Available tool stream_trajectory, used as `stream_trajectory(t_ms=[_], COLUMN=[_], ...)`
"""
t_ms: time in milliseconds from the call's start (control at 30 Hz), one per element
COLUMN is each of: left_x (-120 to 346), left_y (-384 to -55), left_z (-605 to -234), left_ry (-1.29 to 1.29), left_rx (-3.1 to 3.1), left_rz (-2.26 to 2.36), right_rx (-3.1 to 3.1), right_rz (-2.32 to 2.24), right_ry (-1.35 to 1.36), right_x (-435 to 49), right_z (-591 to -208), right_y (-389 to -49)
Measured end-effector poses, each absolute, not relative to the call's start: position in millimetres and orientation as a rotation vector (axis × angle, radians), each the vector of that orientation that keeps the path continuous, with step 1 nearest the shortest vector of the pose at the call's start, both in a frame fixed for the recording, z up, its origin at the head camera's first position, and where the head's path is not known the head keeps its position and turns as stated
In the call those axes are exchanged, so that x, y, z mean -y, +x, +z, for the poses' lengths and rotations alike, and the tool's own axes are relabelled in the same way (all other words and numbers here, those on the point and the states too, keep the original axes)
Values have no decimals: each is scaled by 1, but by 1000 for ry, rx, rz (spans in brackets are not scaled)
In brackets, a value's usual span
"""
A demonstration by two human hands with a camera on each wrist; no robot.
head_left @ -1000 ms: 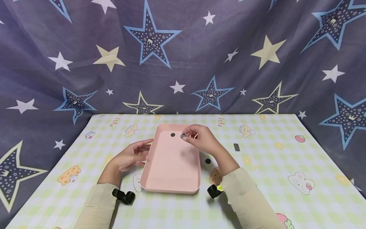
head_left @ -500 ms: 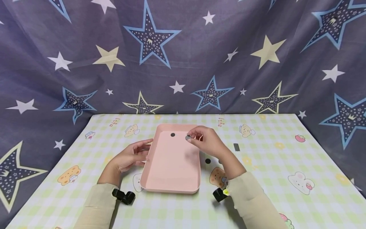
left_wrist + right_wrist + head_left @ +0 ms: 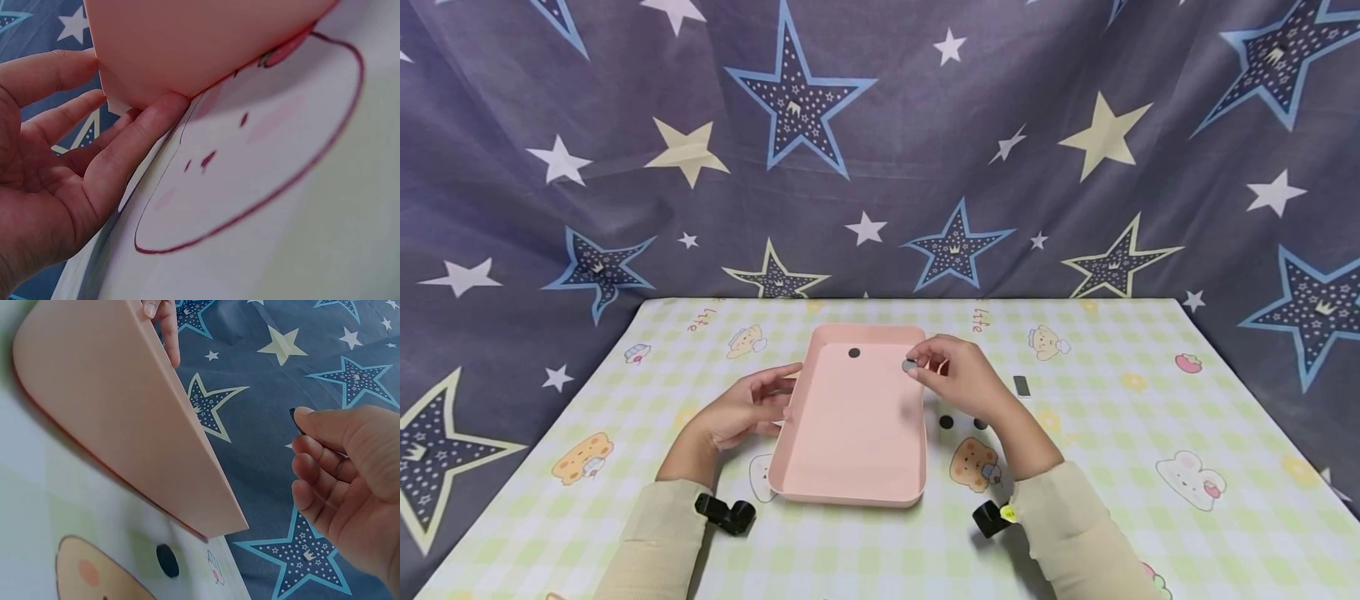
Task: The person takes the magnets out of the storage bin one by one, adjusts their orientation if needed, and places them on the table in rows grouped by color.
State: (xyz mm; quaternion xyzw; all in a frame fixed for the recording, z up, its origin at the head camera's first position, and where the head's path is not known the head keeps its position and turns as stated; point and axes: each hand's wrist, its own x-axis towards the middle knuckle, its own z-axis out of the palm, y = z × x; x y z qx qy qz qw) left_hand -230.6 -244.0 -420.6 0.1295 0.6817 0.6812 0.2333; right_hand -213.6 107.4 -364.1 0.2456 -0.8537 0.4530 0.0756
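A pink rectangular tray (image 3: 847, 417) lies on the checked tablecloth, with one black disc (image 3: 853, 353) near its far end. My right hand (image 3: 958, 375) pinches a small thin round disc (image 3: 909, 365) between thumb and fingers, over the tray's right rim. In the right wrist view this disc (image 3: 296, 420) appears edge-on and dark. At the tray's left side, my left hand (image 3: 747, 408) rests its fingertips and thumb against the outer wall. The left wrist view shows the thumb (image 3: 147, 128) at the tray's lower edge, the fingers loosely extended.
Two more black discs lie right of the tray, one (image 3: 946, 422) in full view and another (image 3: 980, 423) partly behind the right forearm. A small dark rectangular piece (image 3: 1021, 386) lies farther right. A star-patterned curtain (image 3: 880, 150) hangs behind the table.
My right hand has drawn back to the right, carrying the pinched disc from over the tray's far middle to its right rim. The left hand and tray stay put.
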Motion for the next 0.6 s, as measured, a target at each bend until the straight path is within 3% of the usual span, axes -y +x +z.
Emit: stream_trajectory(t_ms=[600], left_x=[244], left_y=[-231], left_z=[-422], left_ry=[367], left_rx=[-1865], left_rz=[1877], right_rx=[2565], right_rz=[1304], right_ry=[700], right_x=[-124], right_z=[-370], right_y=[-207])
